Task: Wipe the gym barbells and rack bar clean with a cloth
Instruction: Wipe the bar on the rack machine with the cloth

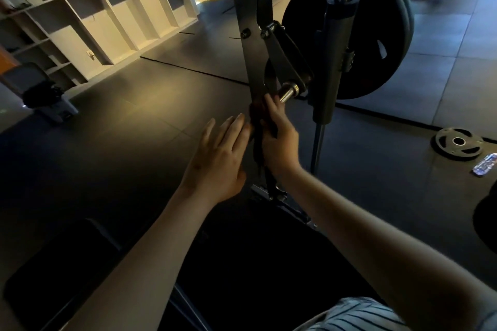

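Head view: your right hand (279, 140) grips the dark cloth (257, 144) at the bar (289, 93), left hand (217, 158) spread; wrap it snugly.

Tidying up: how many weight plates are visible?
3: a large front plate and a rear plate behind it on the rack, a small plate on the floor at right. More may be hidden.

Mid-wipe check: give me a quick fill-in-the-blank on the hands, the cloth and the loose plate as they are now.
1. The dark cloth is gripped by the person's ____, beside the chrome bar end.
2. The left hand holds ____; its fingers are straight.
3. The small weight plate lies flat on the ____.
Missing: right hand; nothing; floor.
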